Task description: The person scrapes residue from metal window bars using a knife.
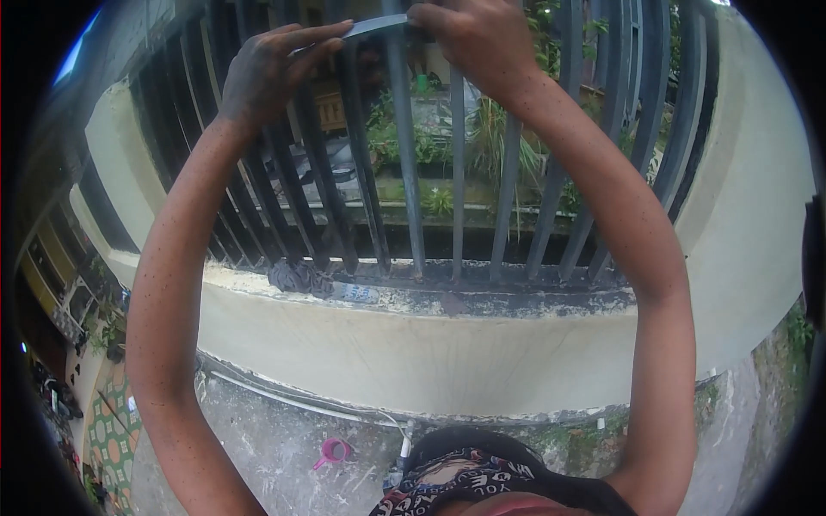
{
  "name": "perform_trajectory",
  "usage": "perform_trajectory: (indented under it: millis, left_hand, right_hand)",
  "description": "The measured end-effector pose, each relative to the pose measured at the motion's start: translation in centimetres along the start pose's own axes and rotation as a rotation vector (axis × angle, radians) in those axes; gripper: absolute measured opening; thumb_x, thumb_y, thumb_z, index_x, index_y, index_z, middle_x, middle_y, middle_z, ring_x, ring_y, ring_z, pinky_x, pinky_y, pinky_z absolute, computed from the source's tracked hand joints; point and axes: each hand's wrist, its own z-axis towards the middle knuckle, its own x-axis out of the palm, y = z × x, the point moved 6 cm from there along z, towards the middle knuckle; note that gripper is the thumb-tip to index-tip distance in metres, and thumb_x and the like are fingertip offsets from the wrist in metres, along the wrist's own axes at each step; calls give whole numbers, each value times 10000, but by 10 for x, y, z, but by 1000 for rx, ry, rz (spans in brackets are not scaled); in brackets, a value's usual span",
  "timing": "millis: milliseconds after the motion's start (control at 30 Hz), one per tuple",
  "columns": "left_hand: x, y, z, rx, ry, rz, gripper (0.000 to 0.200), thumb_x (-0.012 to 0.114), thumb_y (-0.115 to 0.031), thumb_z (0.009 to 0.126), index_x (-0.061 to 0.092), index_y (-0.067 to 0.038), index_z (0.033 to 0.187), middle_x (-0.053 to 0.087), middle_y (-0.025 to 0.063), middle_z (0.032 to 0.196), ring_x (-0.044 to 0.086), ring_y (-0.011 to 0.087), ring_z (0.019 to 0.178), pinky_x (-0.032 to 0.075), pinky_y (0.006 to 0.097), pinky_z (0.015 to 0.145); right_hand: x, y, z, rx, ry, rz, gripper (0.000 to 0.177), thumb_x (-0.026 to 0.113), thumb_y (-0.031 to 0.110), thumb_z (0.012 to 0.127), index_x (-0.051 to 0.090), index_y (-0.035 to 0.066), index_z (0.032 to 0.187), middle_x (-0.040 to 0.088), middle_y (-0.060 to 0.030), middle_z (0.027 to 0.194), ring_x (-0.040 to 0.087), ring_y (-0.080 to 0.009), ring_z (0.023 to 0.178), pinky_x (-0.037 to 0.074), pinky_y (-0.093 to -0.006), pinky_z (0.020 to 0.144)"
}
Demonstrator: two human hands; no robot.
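Both of my arms are raised to the upper part of a dark metal fence (413,172). A thin, pale, slightly curved strip (376,26) spans between my hands in front of the bars. My left hand (280,73) pinches the strip's left end between its fingertips. At the other end, my right hand (482,43) is closed on the strip, its fingertips partly cut off by the top edge of the view. What the strip is made of cannot be made out.
A dark crumpled cloth (299,279) and a whitish bottle-like item (355,293) lie on the wall ledge (508,303). Below, a pink dipper (332,452) stands on the concrete near a white pipe (292,402). Plants (439,199) grow behind the bars.
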Motion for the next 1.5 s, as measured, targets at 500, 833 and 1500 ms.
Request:
perform_trajectory:
  millis: [500,833,1500]
  left_hand:
    - [-60,-100,12,240,222,798,339,655,-314,1007,686,-338,1343,687,17,862,720,149,716,606,296,576]
    - [-50,-149,35,252,443,975,315,675,-286,995,693,-263,1309,741,32,970,764,186,794,630,320,630]
    - [-25,-180,36,213,620,1245,319,625,-307,1023,646,-237,1333,710,45,1001,751,187,840,619,315,617]
  right_hand:
    - [11,66,-49,591,11,238,335,761,159,890,737,6,1187,748,-137,1164,705,-260,1021,477,-410,879]
    - [16,91,-63,970,36,589,710,787,197,884,475,-108,1444,558,-300,1439,712,-385,1117,568,-460,966]
    - [35,114,-82,1098,-124,1035,901,753,223,889,255,-79,1576,308,-306,1605,462,-447,1421,371,-506,1211]
